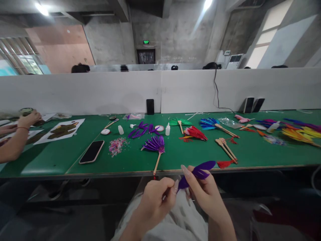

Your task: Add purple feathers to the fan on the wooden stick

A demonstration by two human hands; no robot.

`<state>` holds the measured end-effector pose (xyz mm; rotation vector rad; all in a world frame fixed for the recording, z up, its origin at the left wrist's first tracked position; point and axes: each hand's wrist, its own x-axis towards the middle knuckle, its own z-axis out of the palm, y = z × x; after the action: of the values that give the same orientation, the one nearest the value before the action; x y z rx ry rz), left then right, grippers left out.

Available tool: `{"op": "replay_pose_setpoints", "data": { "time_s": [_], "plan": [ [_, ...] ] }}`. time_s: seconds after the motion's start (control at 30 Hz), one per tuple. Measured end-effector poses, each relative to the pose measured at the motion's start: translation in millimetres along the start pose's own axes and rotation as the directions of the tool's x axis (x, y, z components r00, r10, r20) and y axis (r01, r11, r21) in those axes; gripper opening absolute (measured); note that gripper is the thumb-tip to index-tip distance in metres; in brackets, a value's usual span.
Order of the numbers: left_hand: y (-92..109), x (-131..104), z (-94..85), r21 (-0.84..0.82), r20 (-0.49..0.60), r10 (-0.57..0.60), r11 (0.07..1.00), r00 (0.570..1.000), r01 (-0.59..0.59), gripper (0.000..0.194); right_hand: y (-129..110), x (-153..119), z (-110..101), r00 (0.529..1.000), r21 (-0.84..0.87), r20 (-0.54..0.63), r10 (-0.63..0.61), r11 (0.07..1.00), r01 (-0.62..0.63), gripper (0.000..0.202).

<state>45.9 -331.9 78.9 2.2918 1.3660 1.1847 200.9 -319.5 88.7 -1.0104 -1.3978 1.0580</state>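
Above my lap, just off the table's front edge, both hands grip one purple feather (205, 165). My left hand (160, 197) pinches its lower end between thumb and finger. My right hand (204, 190) is closed around its middle, and the tip sticks out past the fingers. On the table beyond lies a fan of purple feathers (153, 144) with a wooden handle (157, 163) pointing toward me. Loose purple feathers (141, 130) are scattered behind it. A pile of pink and white sequins or flakes (117, 146) lies to its left.
A phone (92, 152) lies at the left. Small white bottles (168, 129) stand behind the fan. Red (195, 133), green (180, 122) and blue (209, 124) feather fans and bare wooden handles (226, 150) lie rightward. At far left, another person's hand (31, 117) works near brown-covered paper (61, 130).
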Motion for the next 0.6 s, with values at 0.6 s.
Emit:
{"op": "replay_pose_setpoints", "data": {
  "time_s": [0.6],
  "plan": [
    [1.5, 8.1, -2.7, -0.257, 0.092, -0.091, 0.96, 0.992, 0.112, 0.02, -4.0, 5.3, 4.6, 0.996, -0.059, -0.053, -0.073, 0.996, 0.07, 0.04]
  ]
}}
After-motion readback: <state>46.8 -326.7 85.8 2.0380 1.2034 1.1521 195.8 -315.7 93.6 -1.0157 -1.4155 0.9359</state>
